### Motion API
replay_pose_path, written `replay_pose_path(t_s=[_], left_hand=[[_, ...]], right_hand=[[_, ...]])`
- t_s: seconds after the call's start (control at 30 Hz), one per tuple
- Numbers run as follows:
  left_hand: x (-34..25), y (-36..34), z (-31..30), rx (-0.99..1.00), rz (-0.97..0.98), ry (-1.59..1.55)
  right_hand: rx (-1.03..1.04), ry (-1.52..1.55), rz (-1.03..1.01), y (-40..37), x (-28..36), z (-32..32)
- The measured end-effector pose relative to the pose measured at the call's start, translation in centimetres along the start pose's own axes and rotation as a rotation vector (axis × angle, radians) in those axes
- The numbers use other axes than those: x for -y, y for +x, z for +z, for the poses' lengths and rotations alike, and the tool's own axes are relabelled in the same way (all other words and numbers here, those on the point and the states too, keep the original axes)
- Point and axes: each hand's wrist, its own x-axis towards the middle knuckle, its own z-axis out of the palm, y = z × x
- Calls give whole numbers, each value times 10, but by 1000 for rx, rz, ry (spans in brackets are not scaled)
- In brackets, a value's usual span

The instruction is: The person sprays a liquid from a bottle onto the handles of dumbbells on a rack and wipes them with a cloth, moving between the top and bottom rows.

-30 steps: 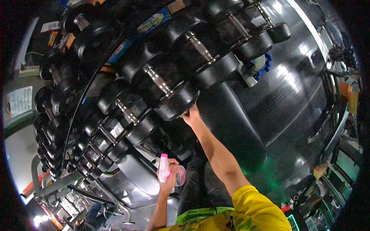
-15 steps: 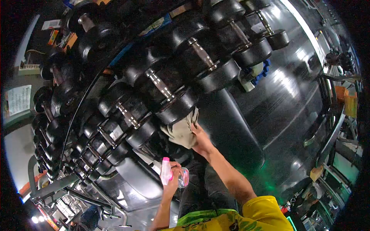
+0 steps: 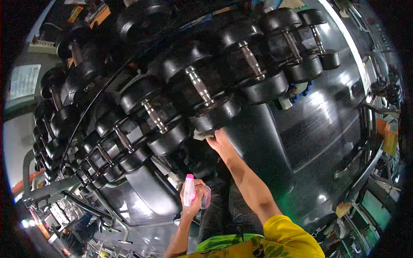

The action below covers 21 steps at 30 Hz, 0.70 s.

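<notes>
Lower centre: left hand curled round spray bottle, likely light, best held at neck. Mid-frame: right hand closed on soft-looking cloth, fingertips hidden, below dumbbell, likely heavy.

From a camera worn on the head, a wide, rounded view looks forward and down past the wearer's yellow shirt at the bottom edge. The left hand and right hand appear at close range near the center, with dumbbells slanting across the upper frame and dark floor spreading over the right side.
</notes>
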Motion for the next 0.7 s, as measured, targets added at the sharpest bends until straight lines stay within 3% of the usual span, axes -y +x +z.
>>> replay_pose_path(t_s=[0.07,0.13,0.17,0.23,0.3,0.4,0.5,0.53,0.6,0.63,0.7], left_hand=[[2,-1,-2,-14,-37,-12],[11,-2,-4,-12,-41,29],[13,-2,-7,-9,-47,81],[4,1,-10,3,-56,29],[-1,3,-10,-6,-69,-91],[2,6,-14,-17,-26,-112],[5,3,-17,-72,-106,-230],[3,2,-19,-83,-108,-241],[-3,2,-23,-75,-194,-269],[-1,2,-24,-86,-193,-275],[4,-2,-26,-133,-153,-256]], right_hand=[[-37,-77,49,-25,0,-10],[474,-1105,-186,-44,10,-33],[480,-1113,-185,-64,21,-23],[69,-957,75,-129,55,33],[-230,-379,242,-147,78,51],[-31,-453,-294,-176,73,78],[346,-1505,-937,-153,83,61],[576,-1900,-1174,-149,84,89],[866,-2357,-1422,-126,65,122],[883,-2358,-1423,-116,54,125],[1096,-2771,-1635,-91,32,119]])
